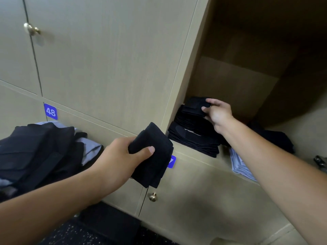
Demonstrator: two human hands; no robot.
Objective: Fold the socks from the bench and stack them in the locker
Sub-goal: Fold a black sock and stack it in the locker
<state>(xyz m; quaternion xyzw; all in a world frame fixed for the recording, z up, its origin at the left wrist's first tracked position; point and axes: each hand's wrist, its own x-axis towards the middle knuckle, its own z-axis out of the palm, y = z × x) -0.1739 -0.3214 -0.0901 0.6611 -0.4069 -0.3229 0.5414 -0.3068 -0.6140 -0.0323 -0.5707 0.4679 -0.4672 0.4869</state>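
My left hand [122, 154] grips a folded black sock [154, 156] in front of the locker's lower left corner, thumb on top of the fabric. Inside the open locker [200, 161] a stack of folded black socks [192, 131] sits at the left of the shelf. My right hand [218, 114] reaches in and pinches the top sock of that stack [198, 103] between thumb and fingers. On the left lies a heap of loose dark and grey socks [40, 152].
Closed locker doors with brass knobs [31, 29] fill the wall to the left, one numbered 48 [50, 111]. A light blue folded cloth [240, 165] and more dark fabric [276, 138] lie on the shelf to the right of the stack. Dark speckled floor [99, 228] below.
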